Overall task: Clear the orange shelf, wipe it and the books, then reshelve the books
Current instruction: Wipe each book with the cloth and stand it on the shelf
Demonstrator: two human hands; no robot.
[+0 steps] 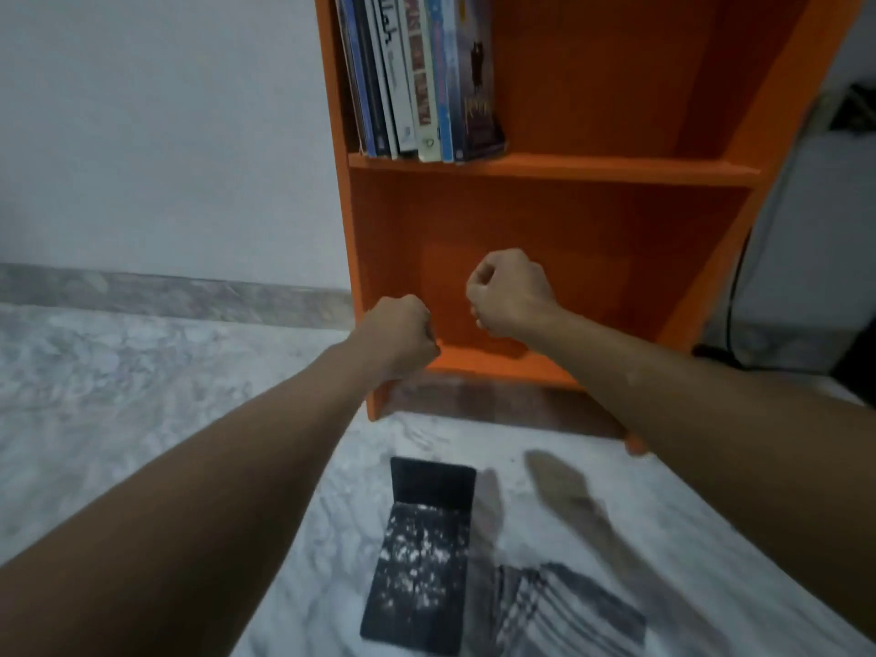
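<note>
At the lower bay of the orange shelf [545, 169]: left hand [403, 330] and right hand [509, 292] fisted, holding nothing, apart near its front edge; books [417, 78] standing upper left.

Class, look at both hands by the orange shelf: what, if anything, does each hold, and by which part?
Nothing is held. The left hand and right hand are bare, tightly curled fists, with no object showing in either.

Books [417, 78] on orange shelf [592, 170]; dark book [422, 561], striped cloth [569, 609] on marble floor [118, 372].
</note>
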